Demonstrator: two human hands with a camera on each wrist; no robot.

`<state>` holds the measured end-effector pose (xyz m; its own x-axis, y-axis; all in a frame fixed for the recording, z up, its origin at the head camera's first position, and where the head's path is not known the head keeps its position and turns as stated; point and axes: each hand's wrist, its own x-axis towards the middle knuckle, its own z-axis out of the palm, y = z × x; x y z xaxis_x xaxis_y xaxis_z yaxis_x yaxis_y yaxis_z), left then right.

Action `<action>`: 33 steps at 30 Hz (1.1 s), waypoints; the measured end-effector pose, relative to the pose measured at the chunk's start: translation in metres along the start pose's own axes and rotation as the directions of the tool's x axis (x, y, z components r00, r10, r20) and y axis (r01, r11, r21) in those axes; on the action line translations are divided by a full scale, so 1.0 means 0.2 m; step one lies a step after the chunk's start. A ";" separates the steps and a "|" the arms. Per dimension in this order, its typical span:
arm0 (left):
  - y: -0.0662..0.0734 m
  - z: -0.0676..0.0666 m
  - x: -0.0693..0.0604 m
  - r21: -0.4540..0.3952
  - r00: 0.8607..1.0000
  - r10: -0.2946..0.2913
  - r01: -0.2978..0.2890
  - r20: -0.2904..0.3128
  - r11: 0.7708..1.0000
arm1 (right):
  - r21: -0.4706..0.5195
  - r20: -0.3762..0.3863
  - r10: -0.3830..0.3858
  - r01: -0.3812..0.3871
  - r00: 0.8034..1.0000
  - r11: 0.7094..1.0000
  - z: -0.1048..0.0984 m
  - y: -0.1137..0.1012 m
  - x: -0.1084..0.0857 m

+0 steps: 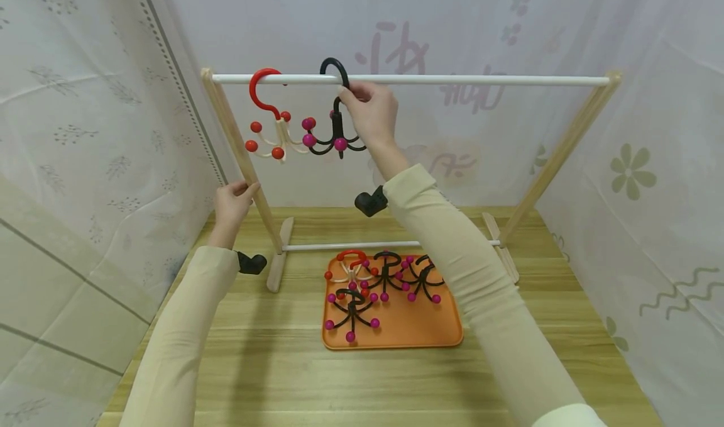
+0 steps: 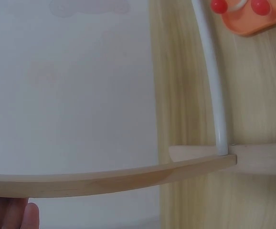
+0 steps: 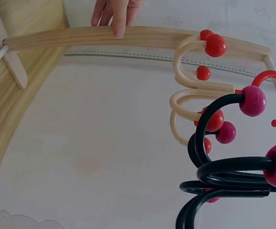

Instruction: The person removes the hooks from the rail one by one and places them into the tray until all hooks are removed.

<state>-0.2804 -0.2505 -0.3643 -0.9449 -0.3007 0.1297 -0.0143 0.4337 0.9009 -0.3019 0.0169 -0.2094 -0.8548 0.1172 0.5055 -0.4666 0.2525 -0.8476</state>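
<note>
My right hand (image 1: 374,114) pinches the hook of a black multi-arm hook hanger (image 1: 337,125) with magenta ball tips. That hook loops over the white top rail (image 1: 452,80) of a rack. Left of it, a cream hanger (image 1: 281,134) with a red hook and red balls hangs from the same rail; in the right wrist view the two hangers overlap. My left hand (image 1: 233,204) grips the rack's left wooden post (image 1: 240,147), thumb against one face; in the right wrist view the fingers (image 3: 120,19) lie partly behind the post.
An orange tray (image 1: 407,332) lies on the wooden table (image 1: 294,377) below the rack. On it are a cream-and-red hanger (image 1: 352,273) and several black ones, including one in front (image 1: 352,310). The rack's lower white bar (image 1: 362,245) runs behind the tray. Patterned cloth (image 1: 639,131) surrounds the table.
</note>
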 end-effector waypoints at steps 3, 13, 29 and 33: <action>0.00 0.00 0.00 -0.010 1.000 -0.001 0.001 0.007 1.000 | 0.015 -0.011 -0.013 0.013 1.000 1.000 -0.01 -0.01 0.00; 0.00 0.00 0.00 -0.018 1.000 0.001 -0.001 0.008 1.000 | 0.051 -0.028 -0.053 0.054 0.998 0.997 -0.08 -0.01 0.00; 0.00 0.00 0.01 -0.019 1.000 0.001 -0.001 0.011 1.000 | 0.109 0.048 -0.063 0.057 0.997 0.992 -0.21 -0.15 -0.16; 0.00 0.00 0.00 -0.015 1.000 -0.014 0.014 0.014 1.000 | 0.117 0.066 -0.059 0.051 0.996 0.992 -0.23 -0.14 -0.19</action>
<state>-0.2804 -0.2508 -0.3640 -0.9492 -0.2944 0.1113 -0.0226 0.4164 0.9089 -0.2461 0.0497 -0.1968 -0.8388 0.0380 0.5432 -0.5333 0.1444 -0.8335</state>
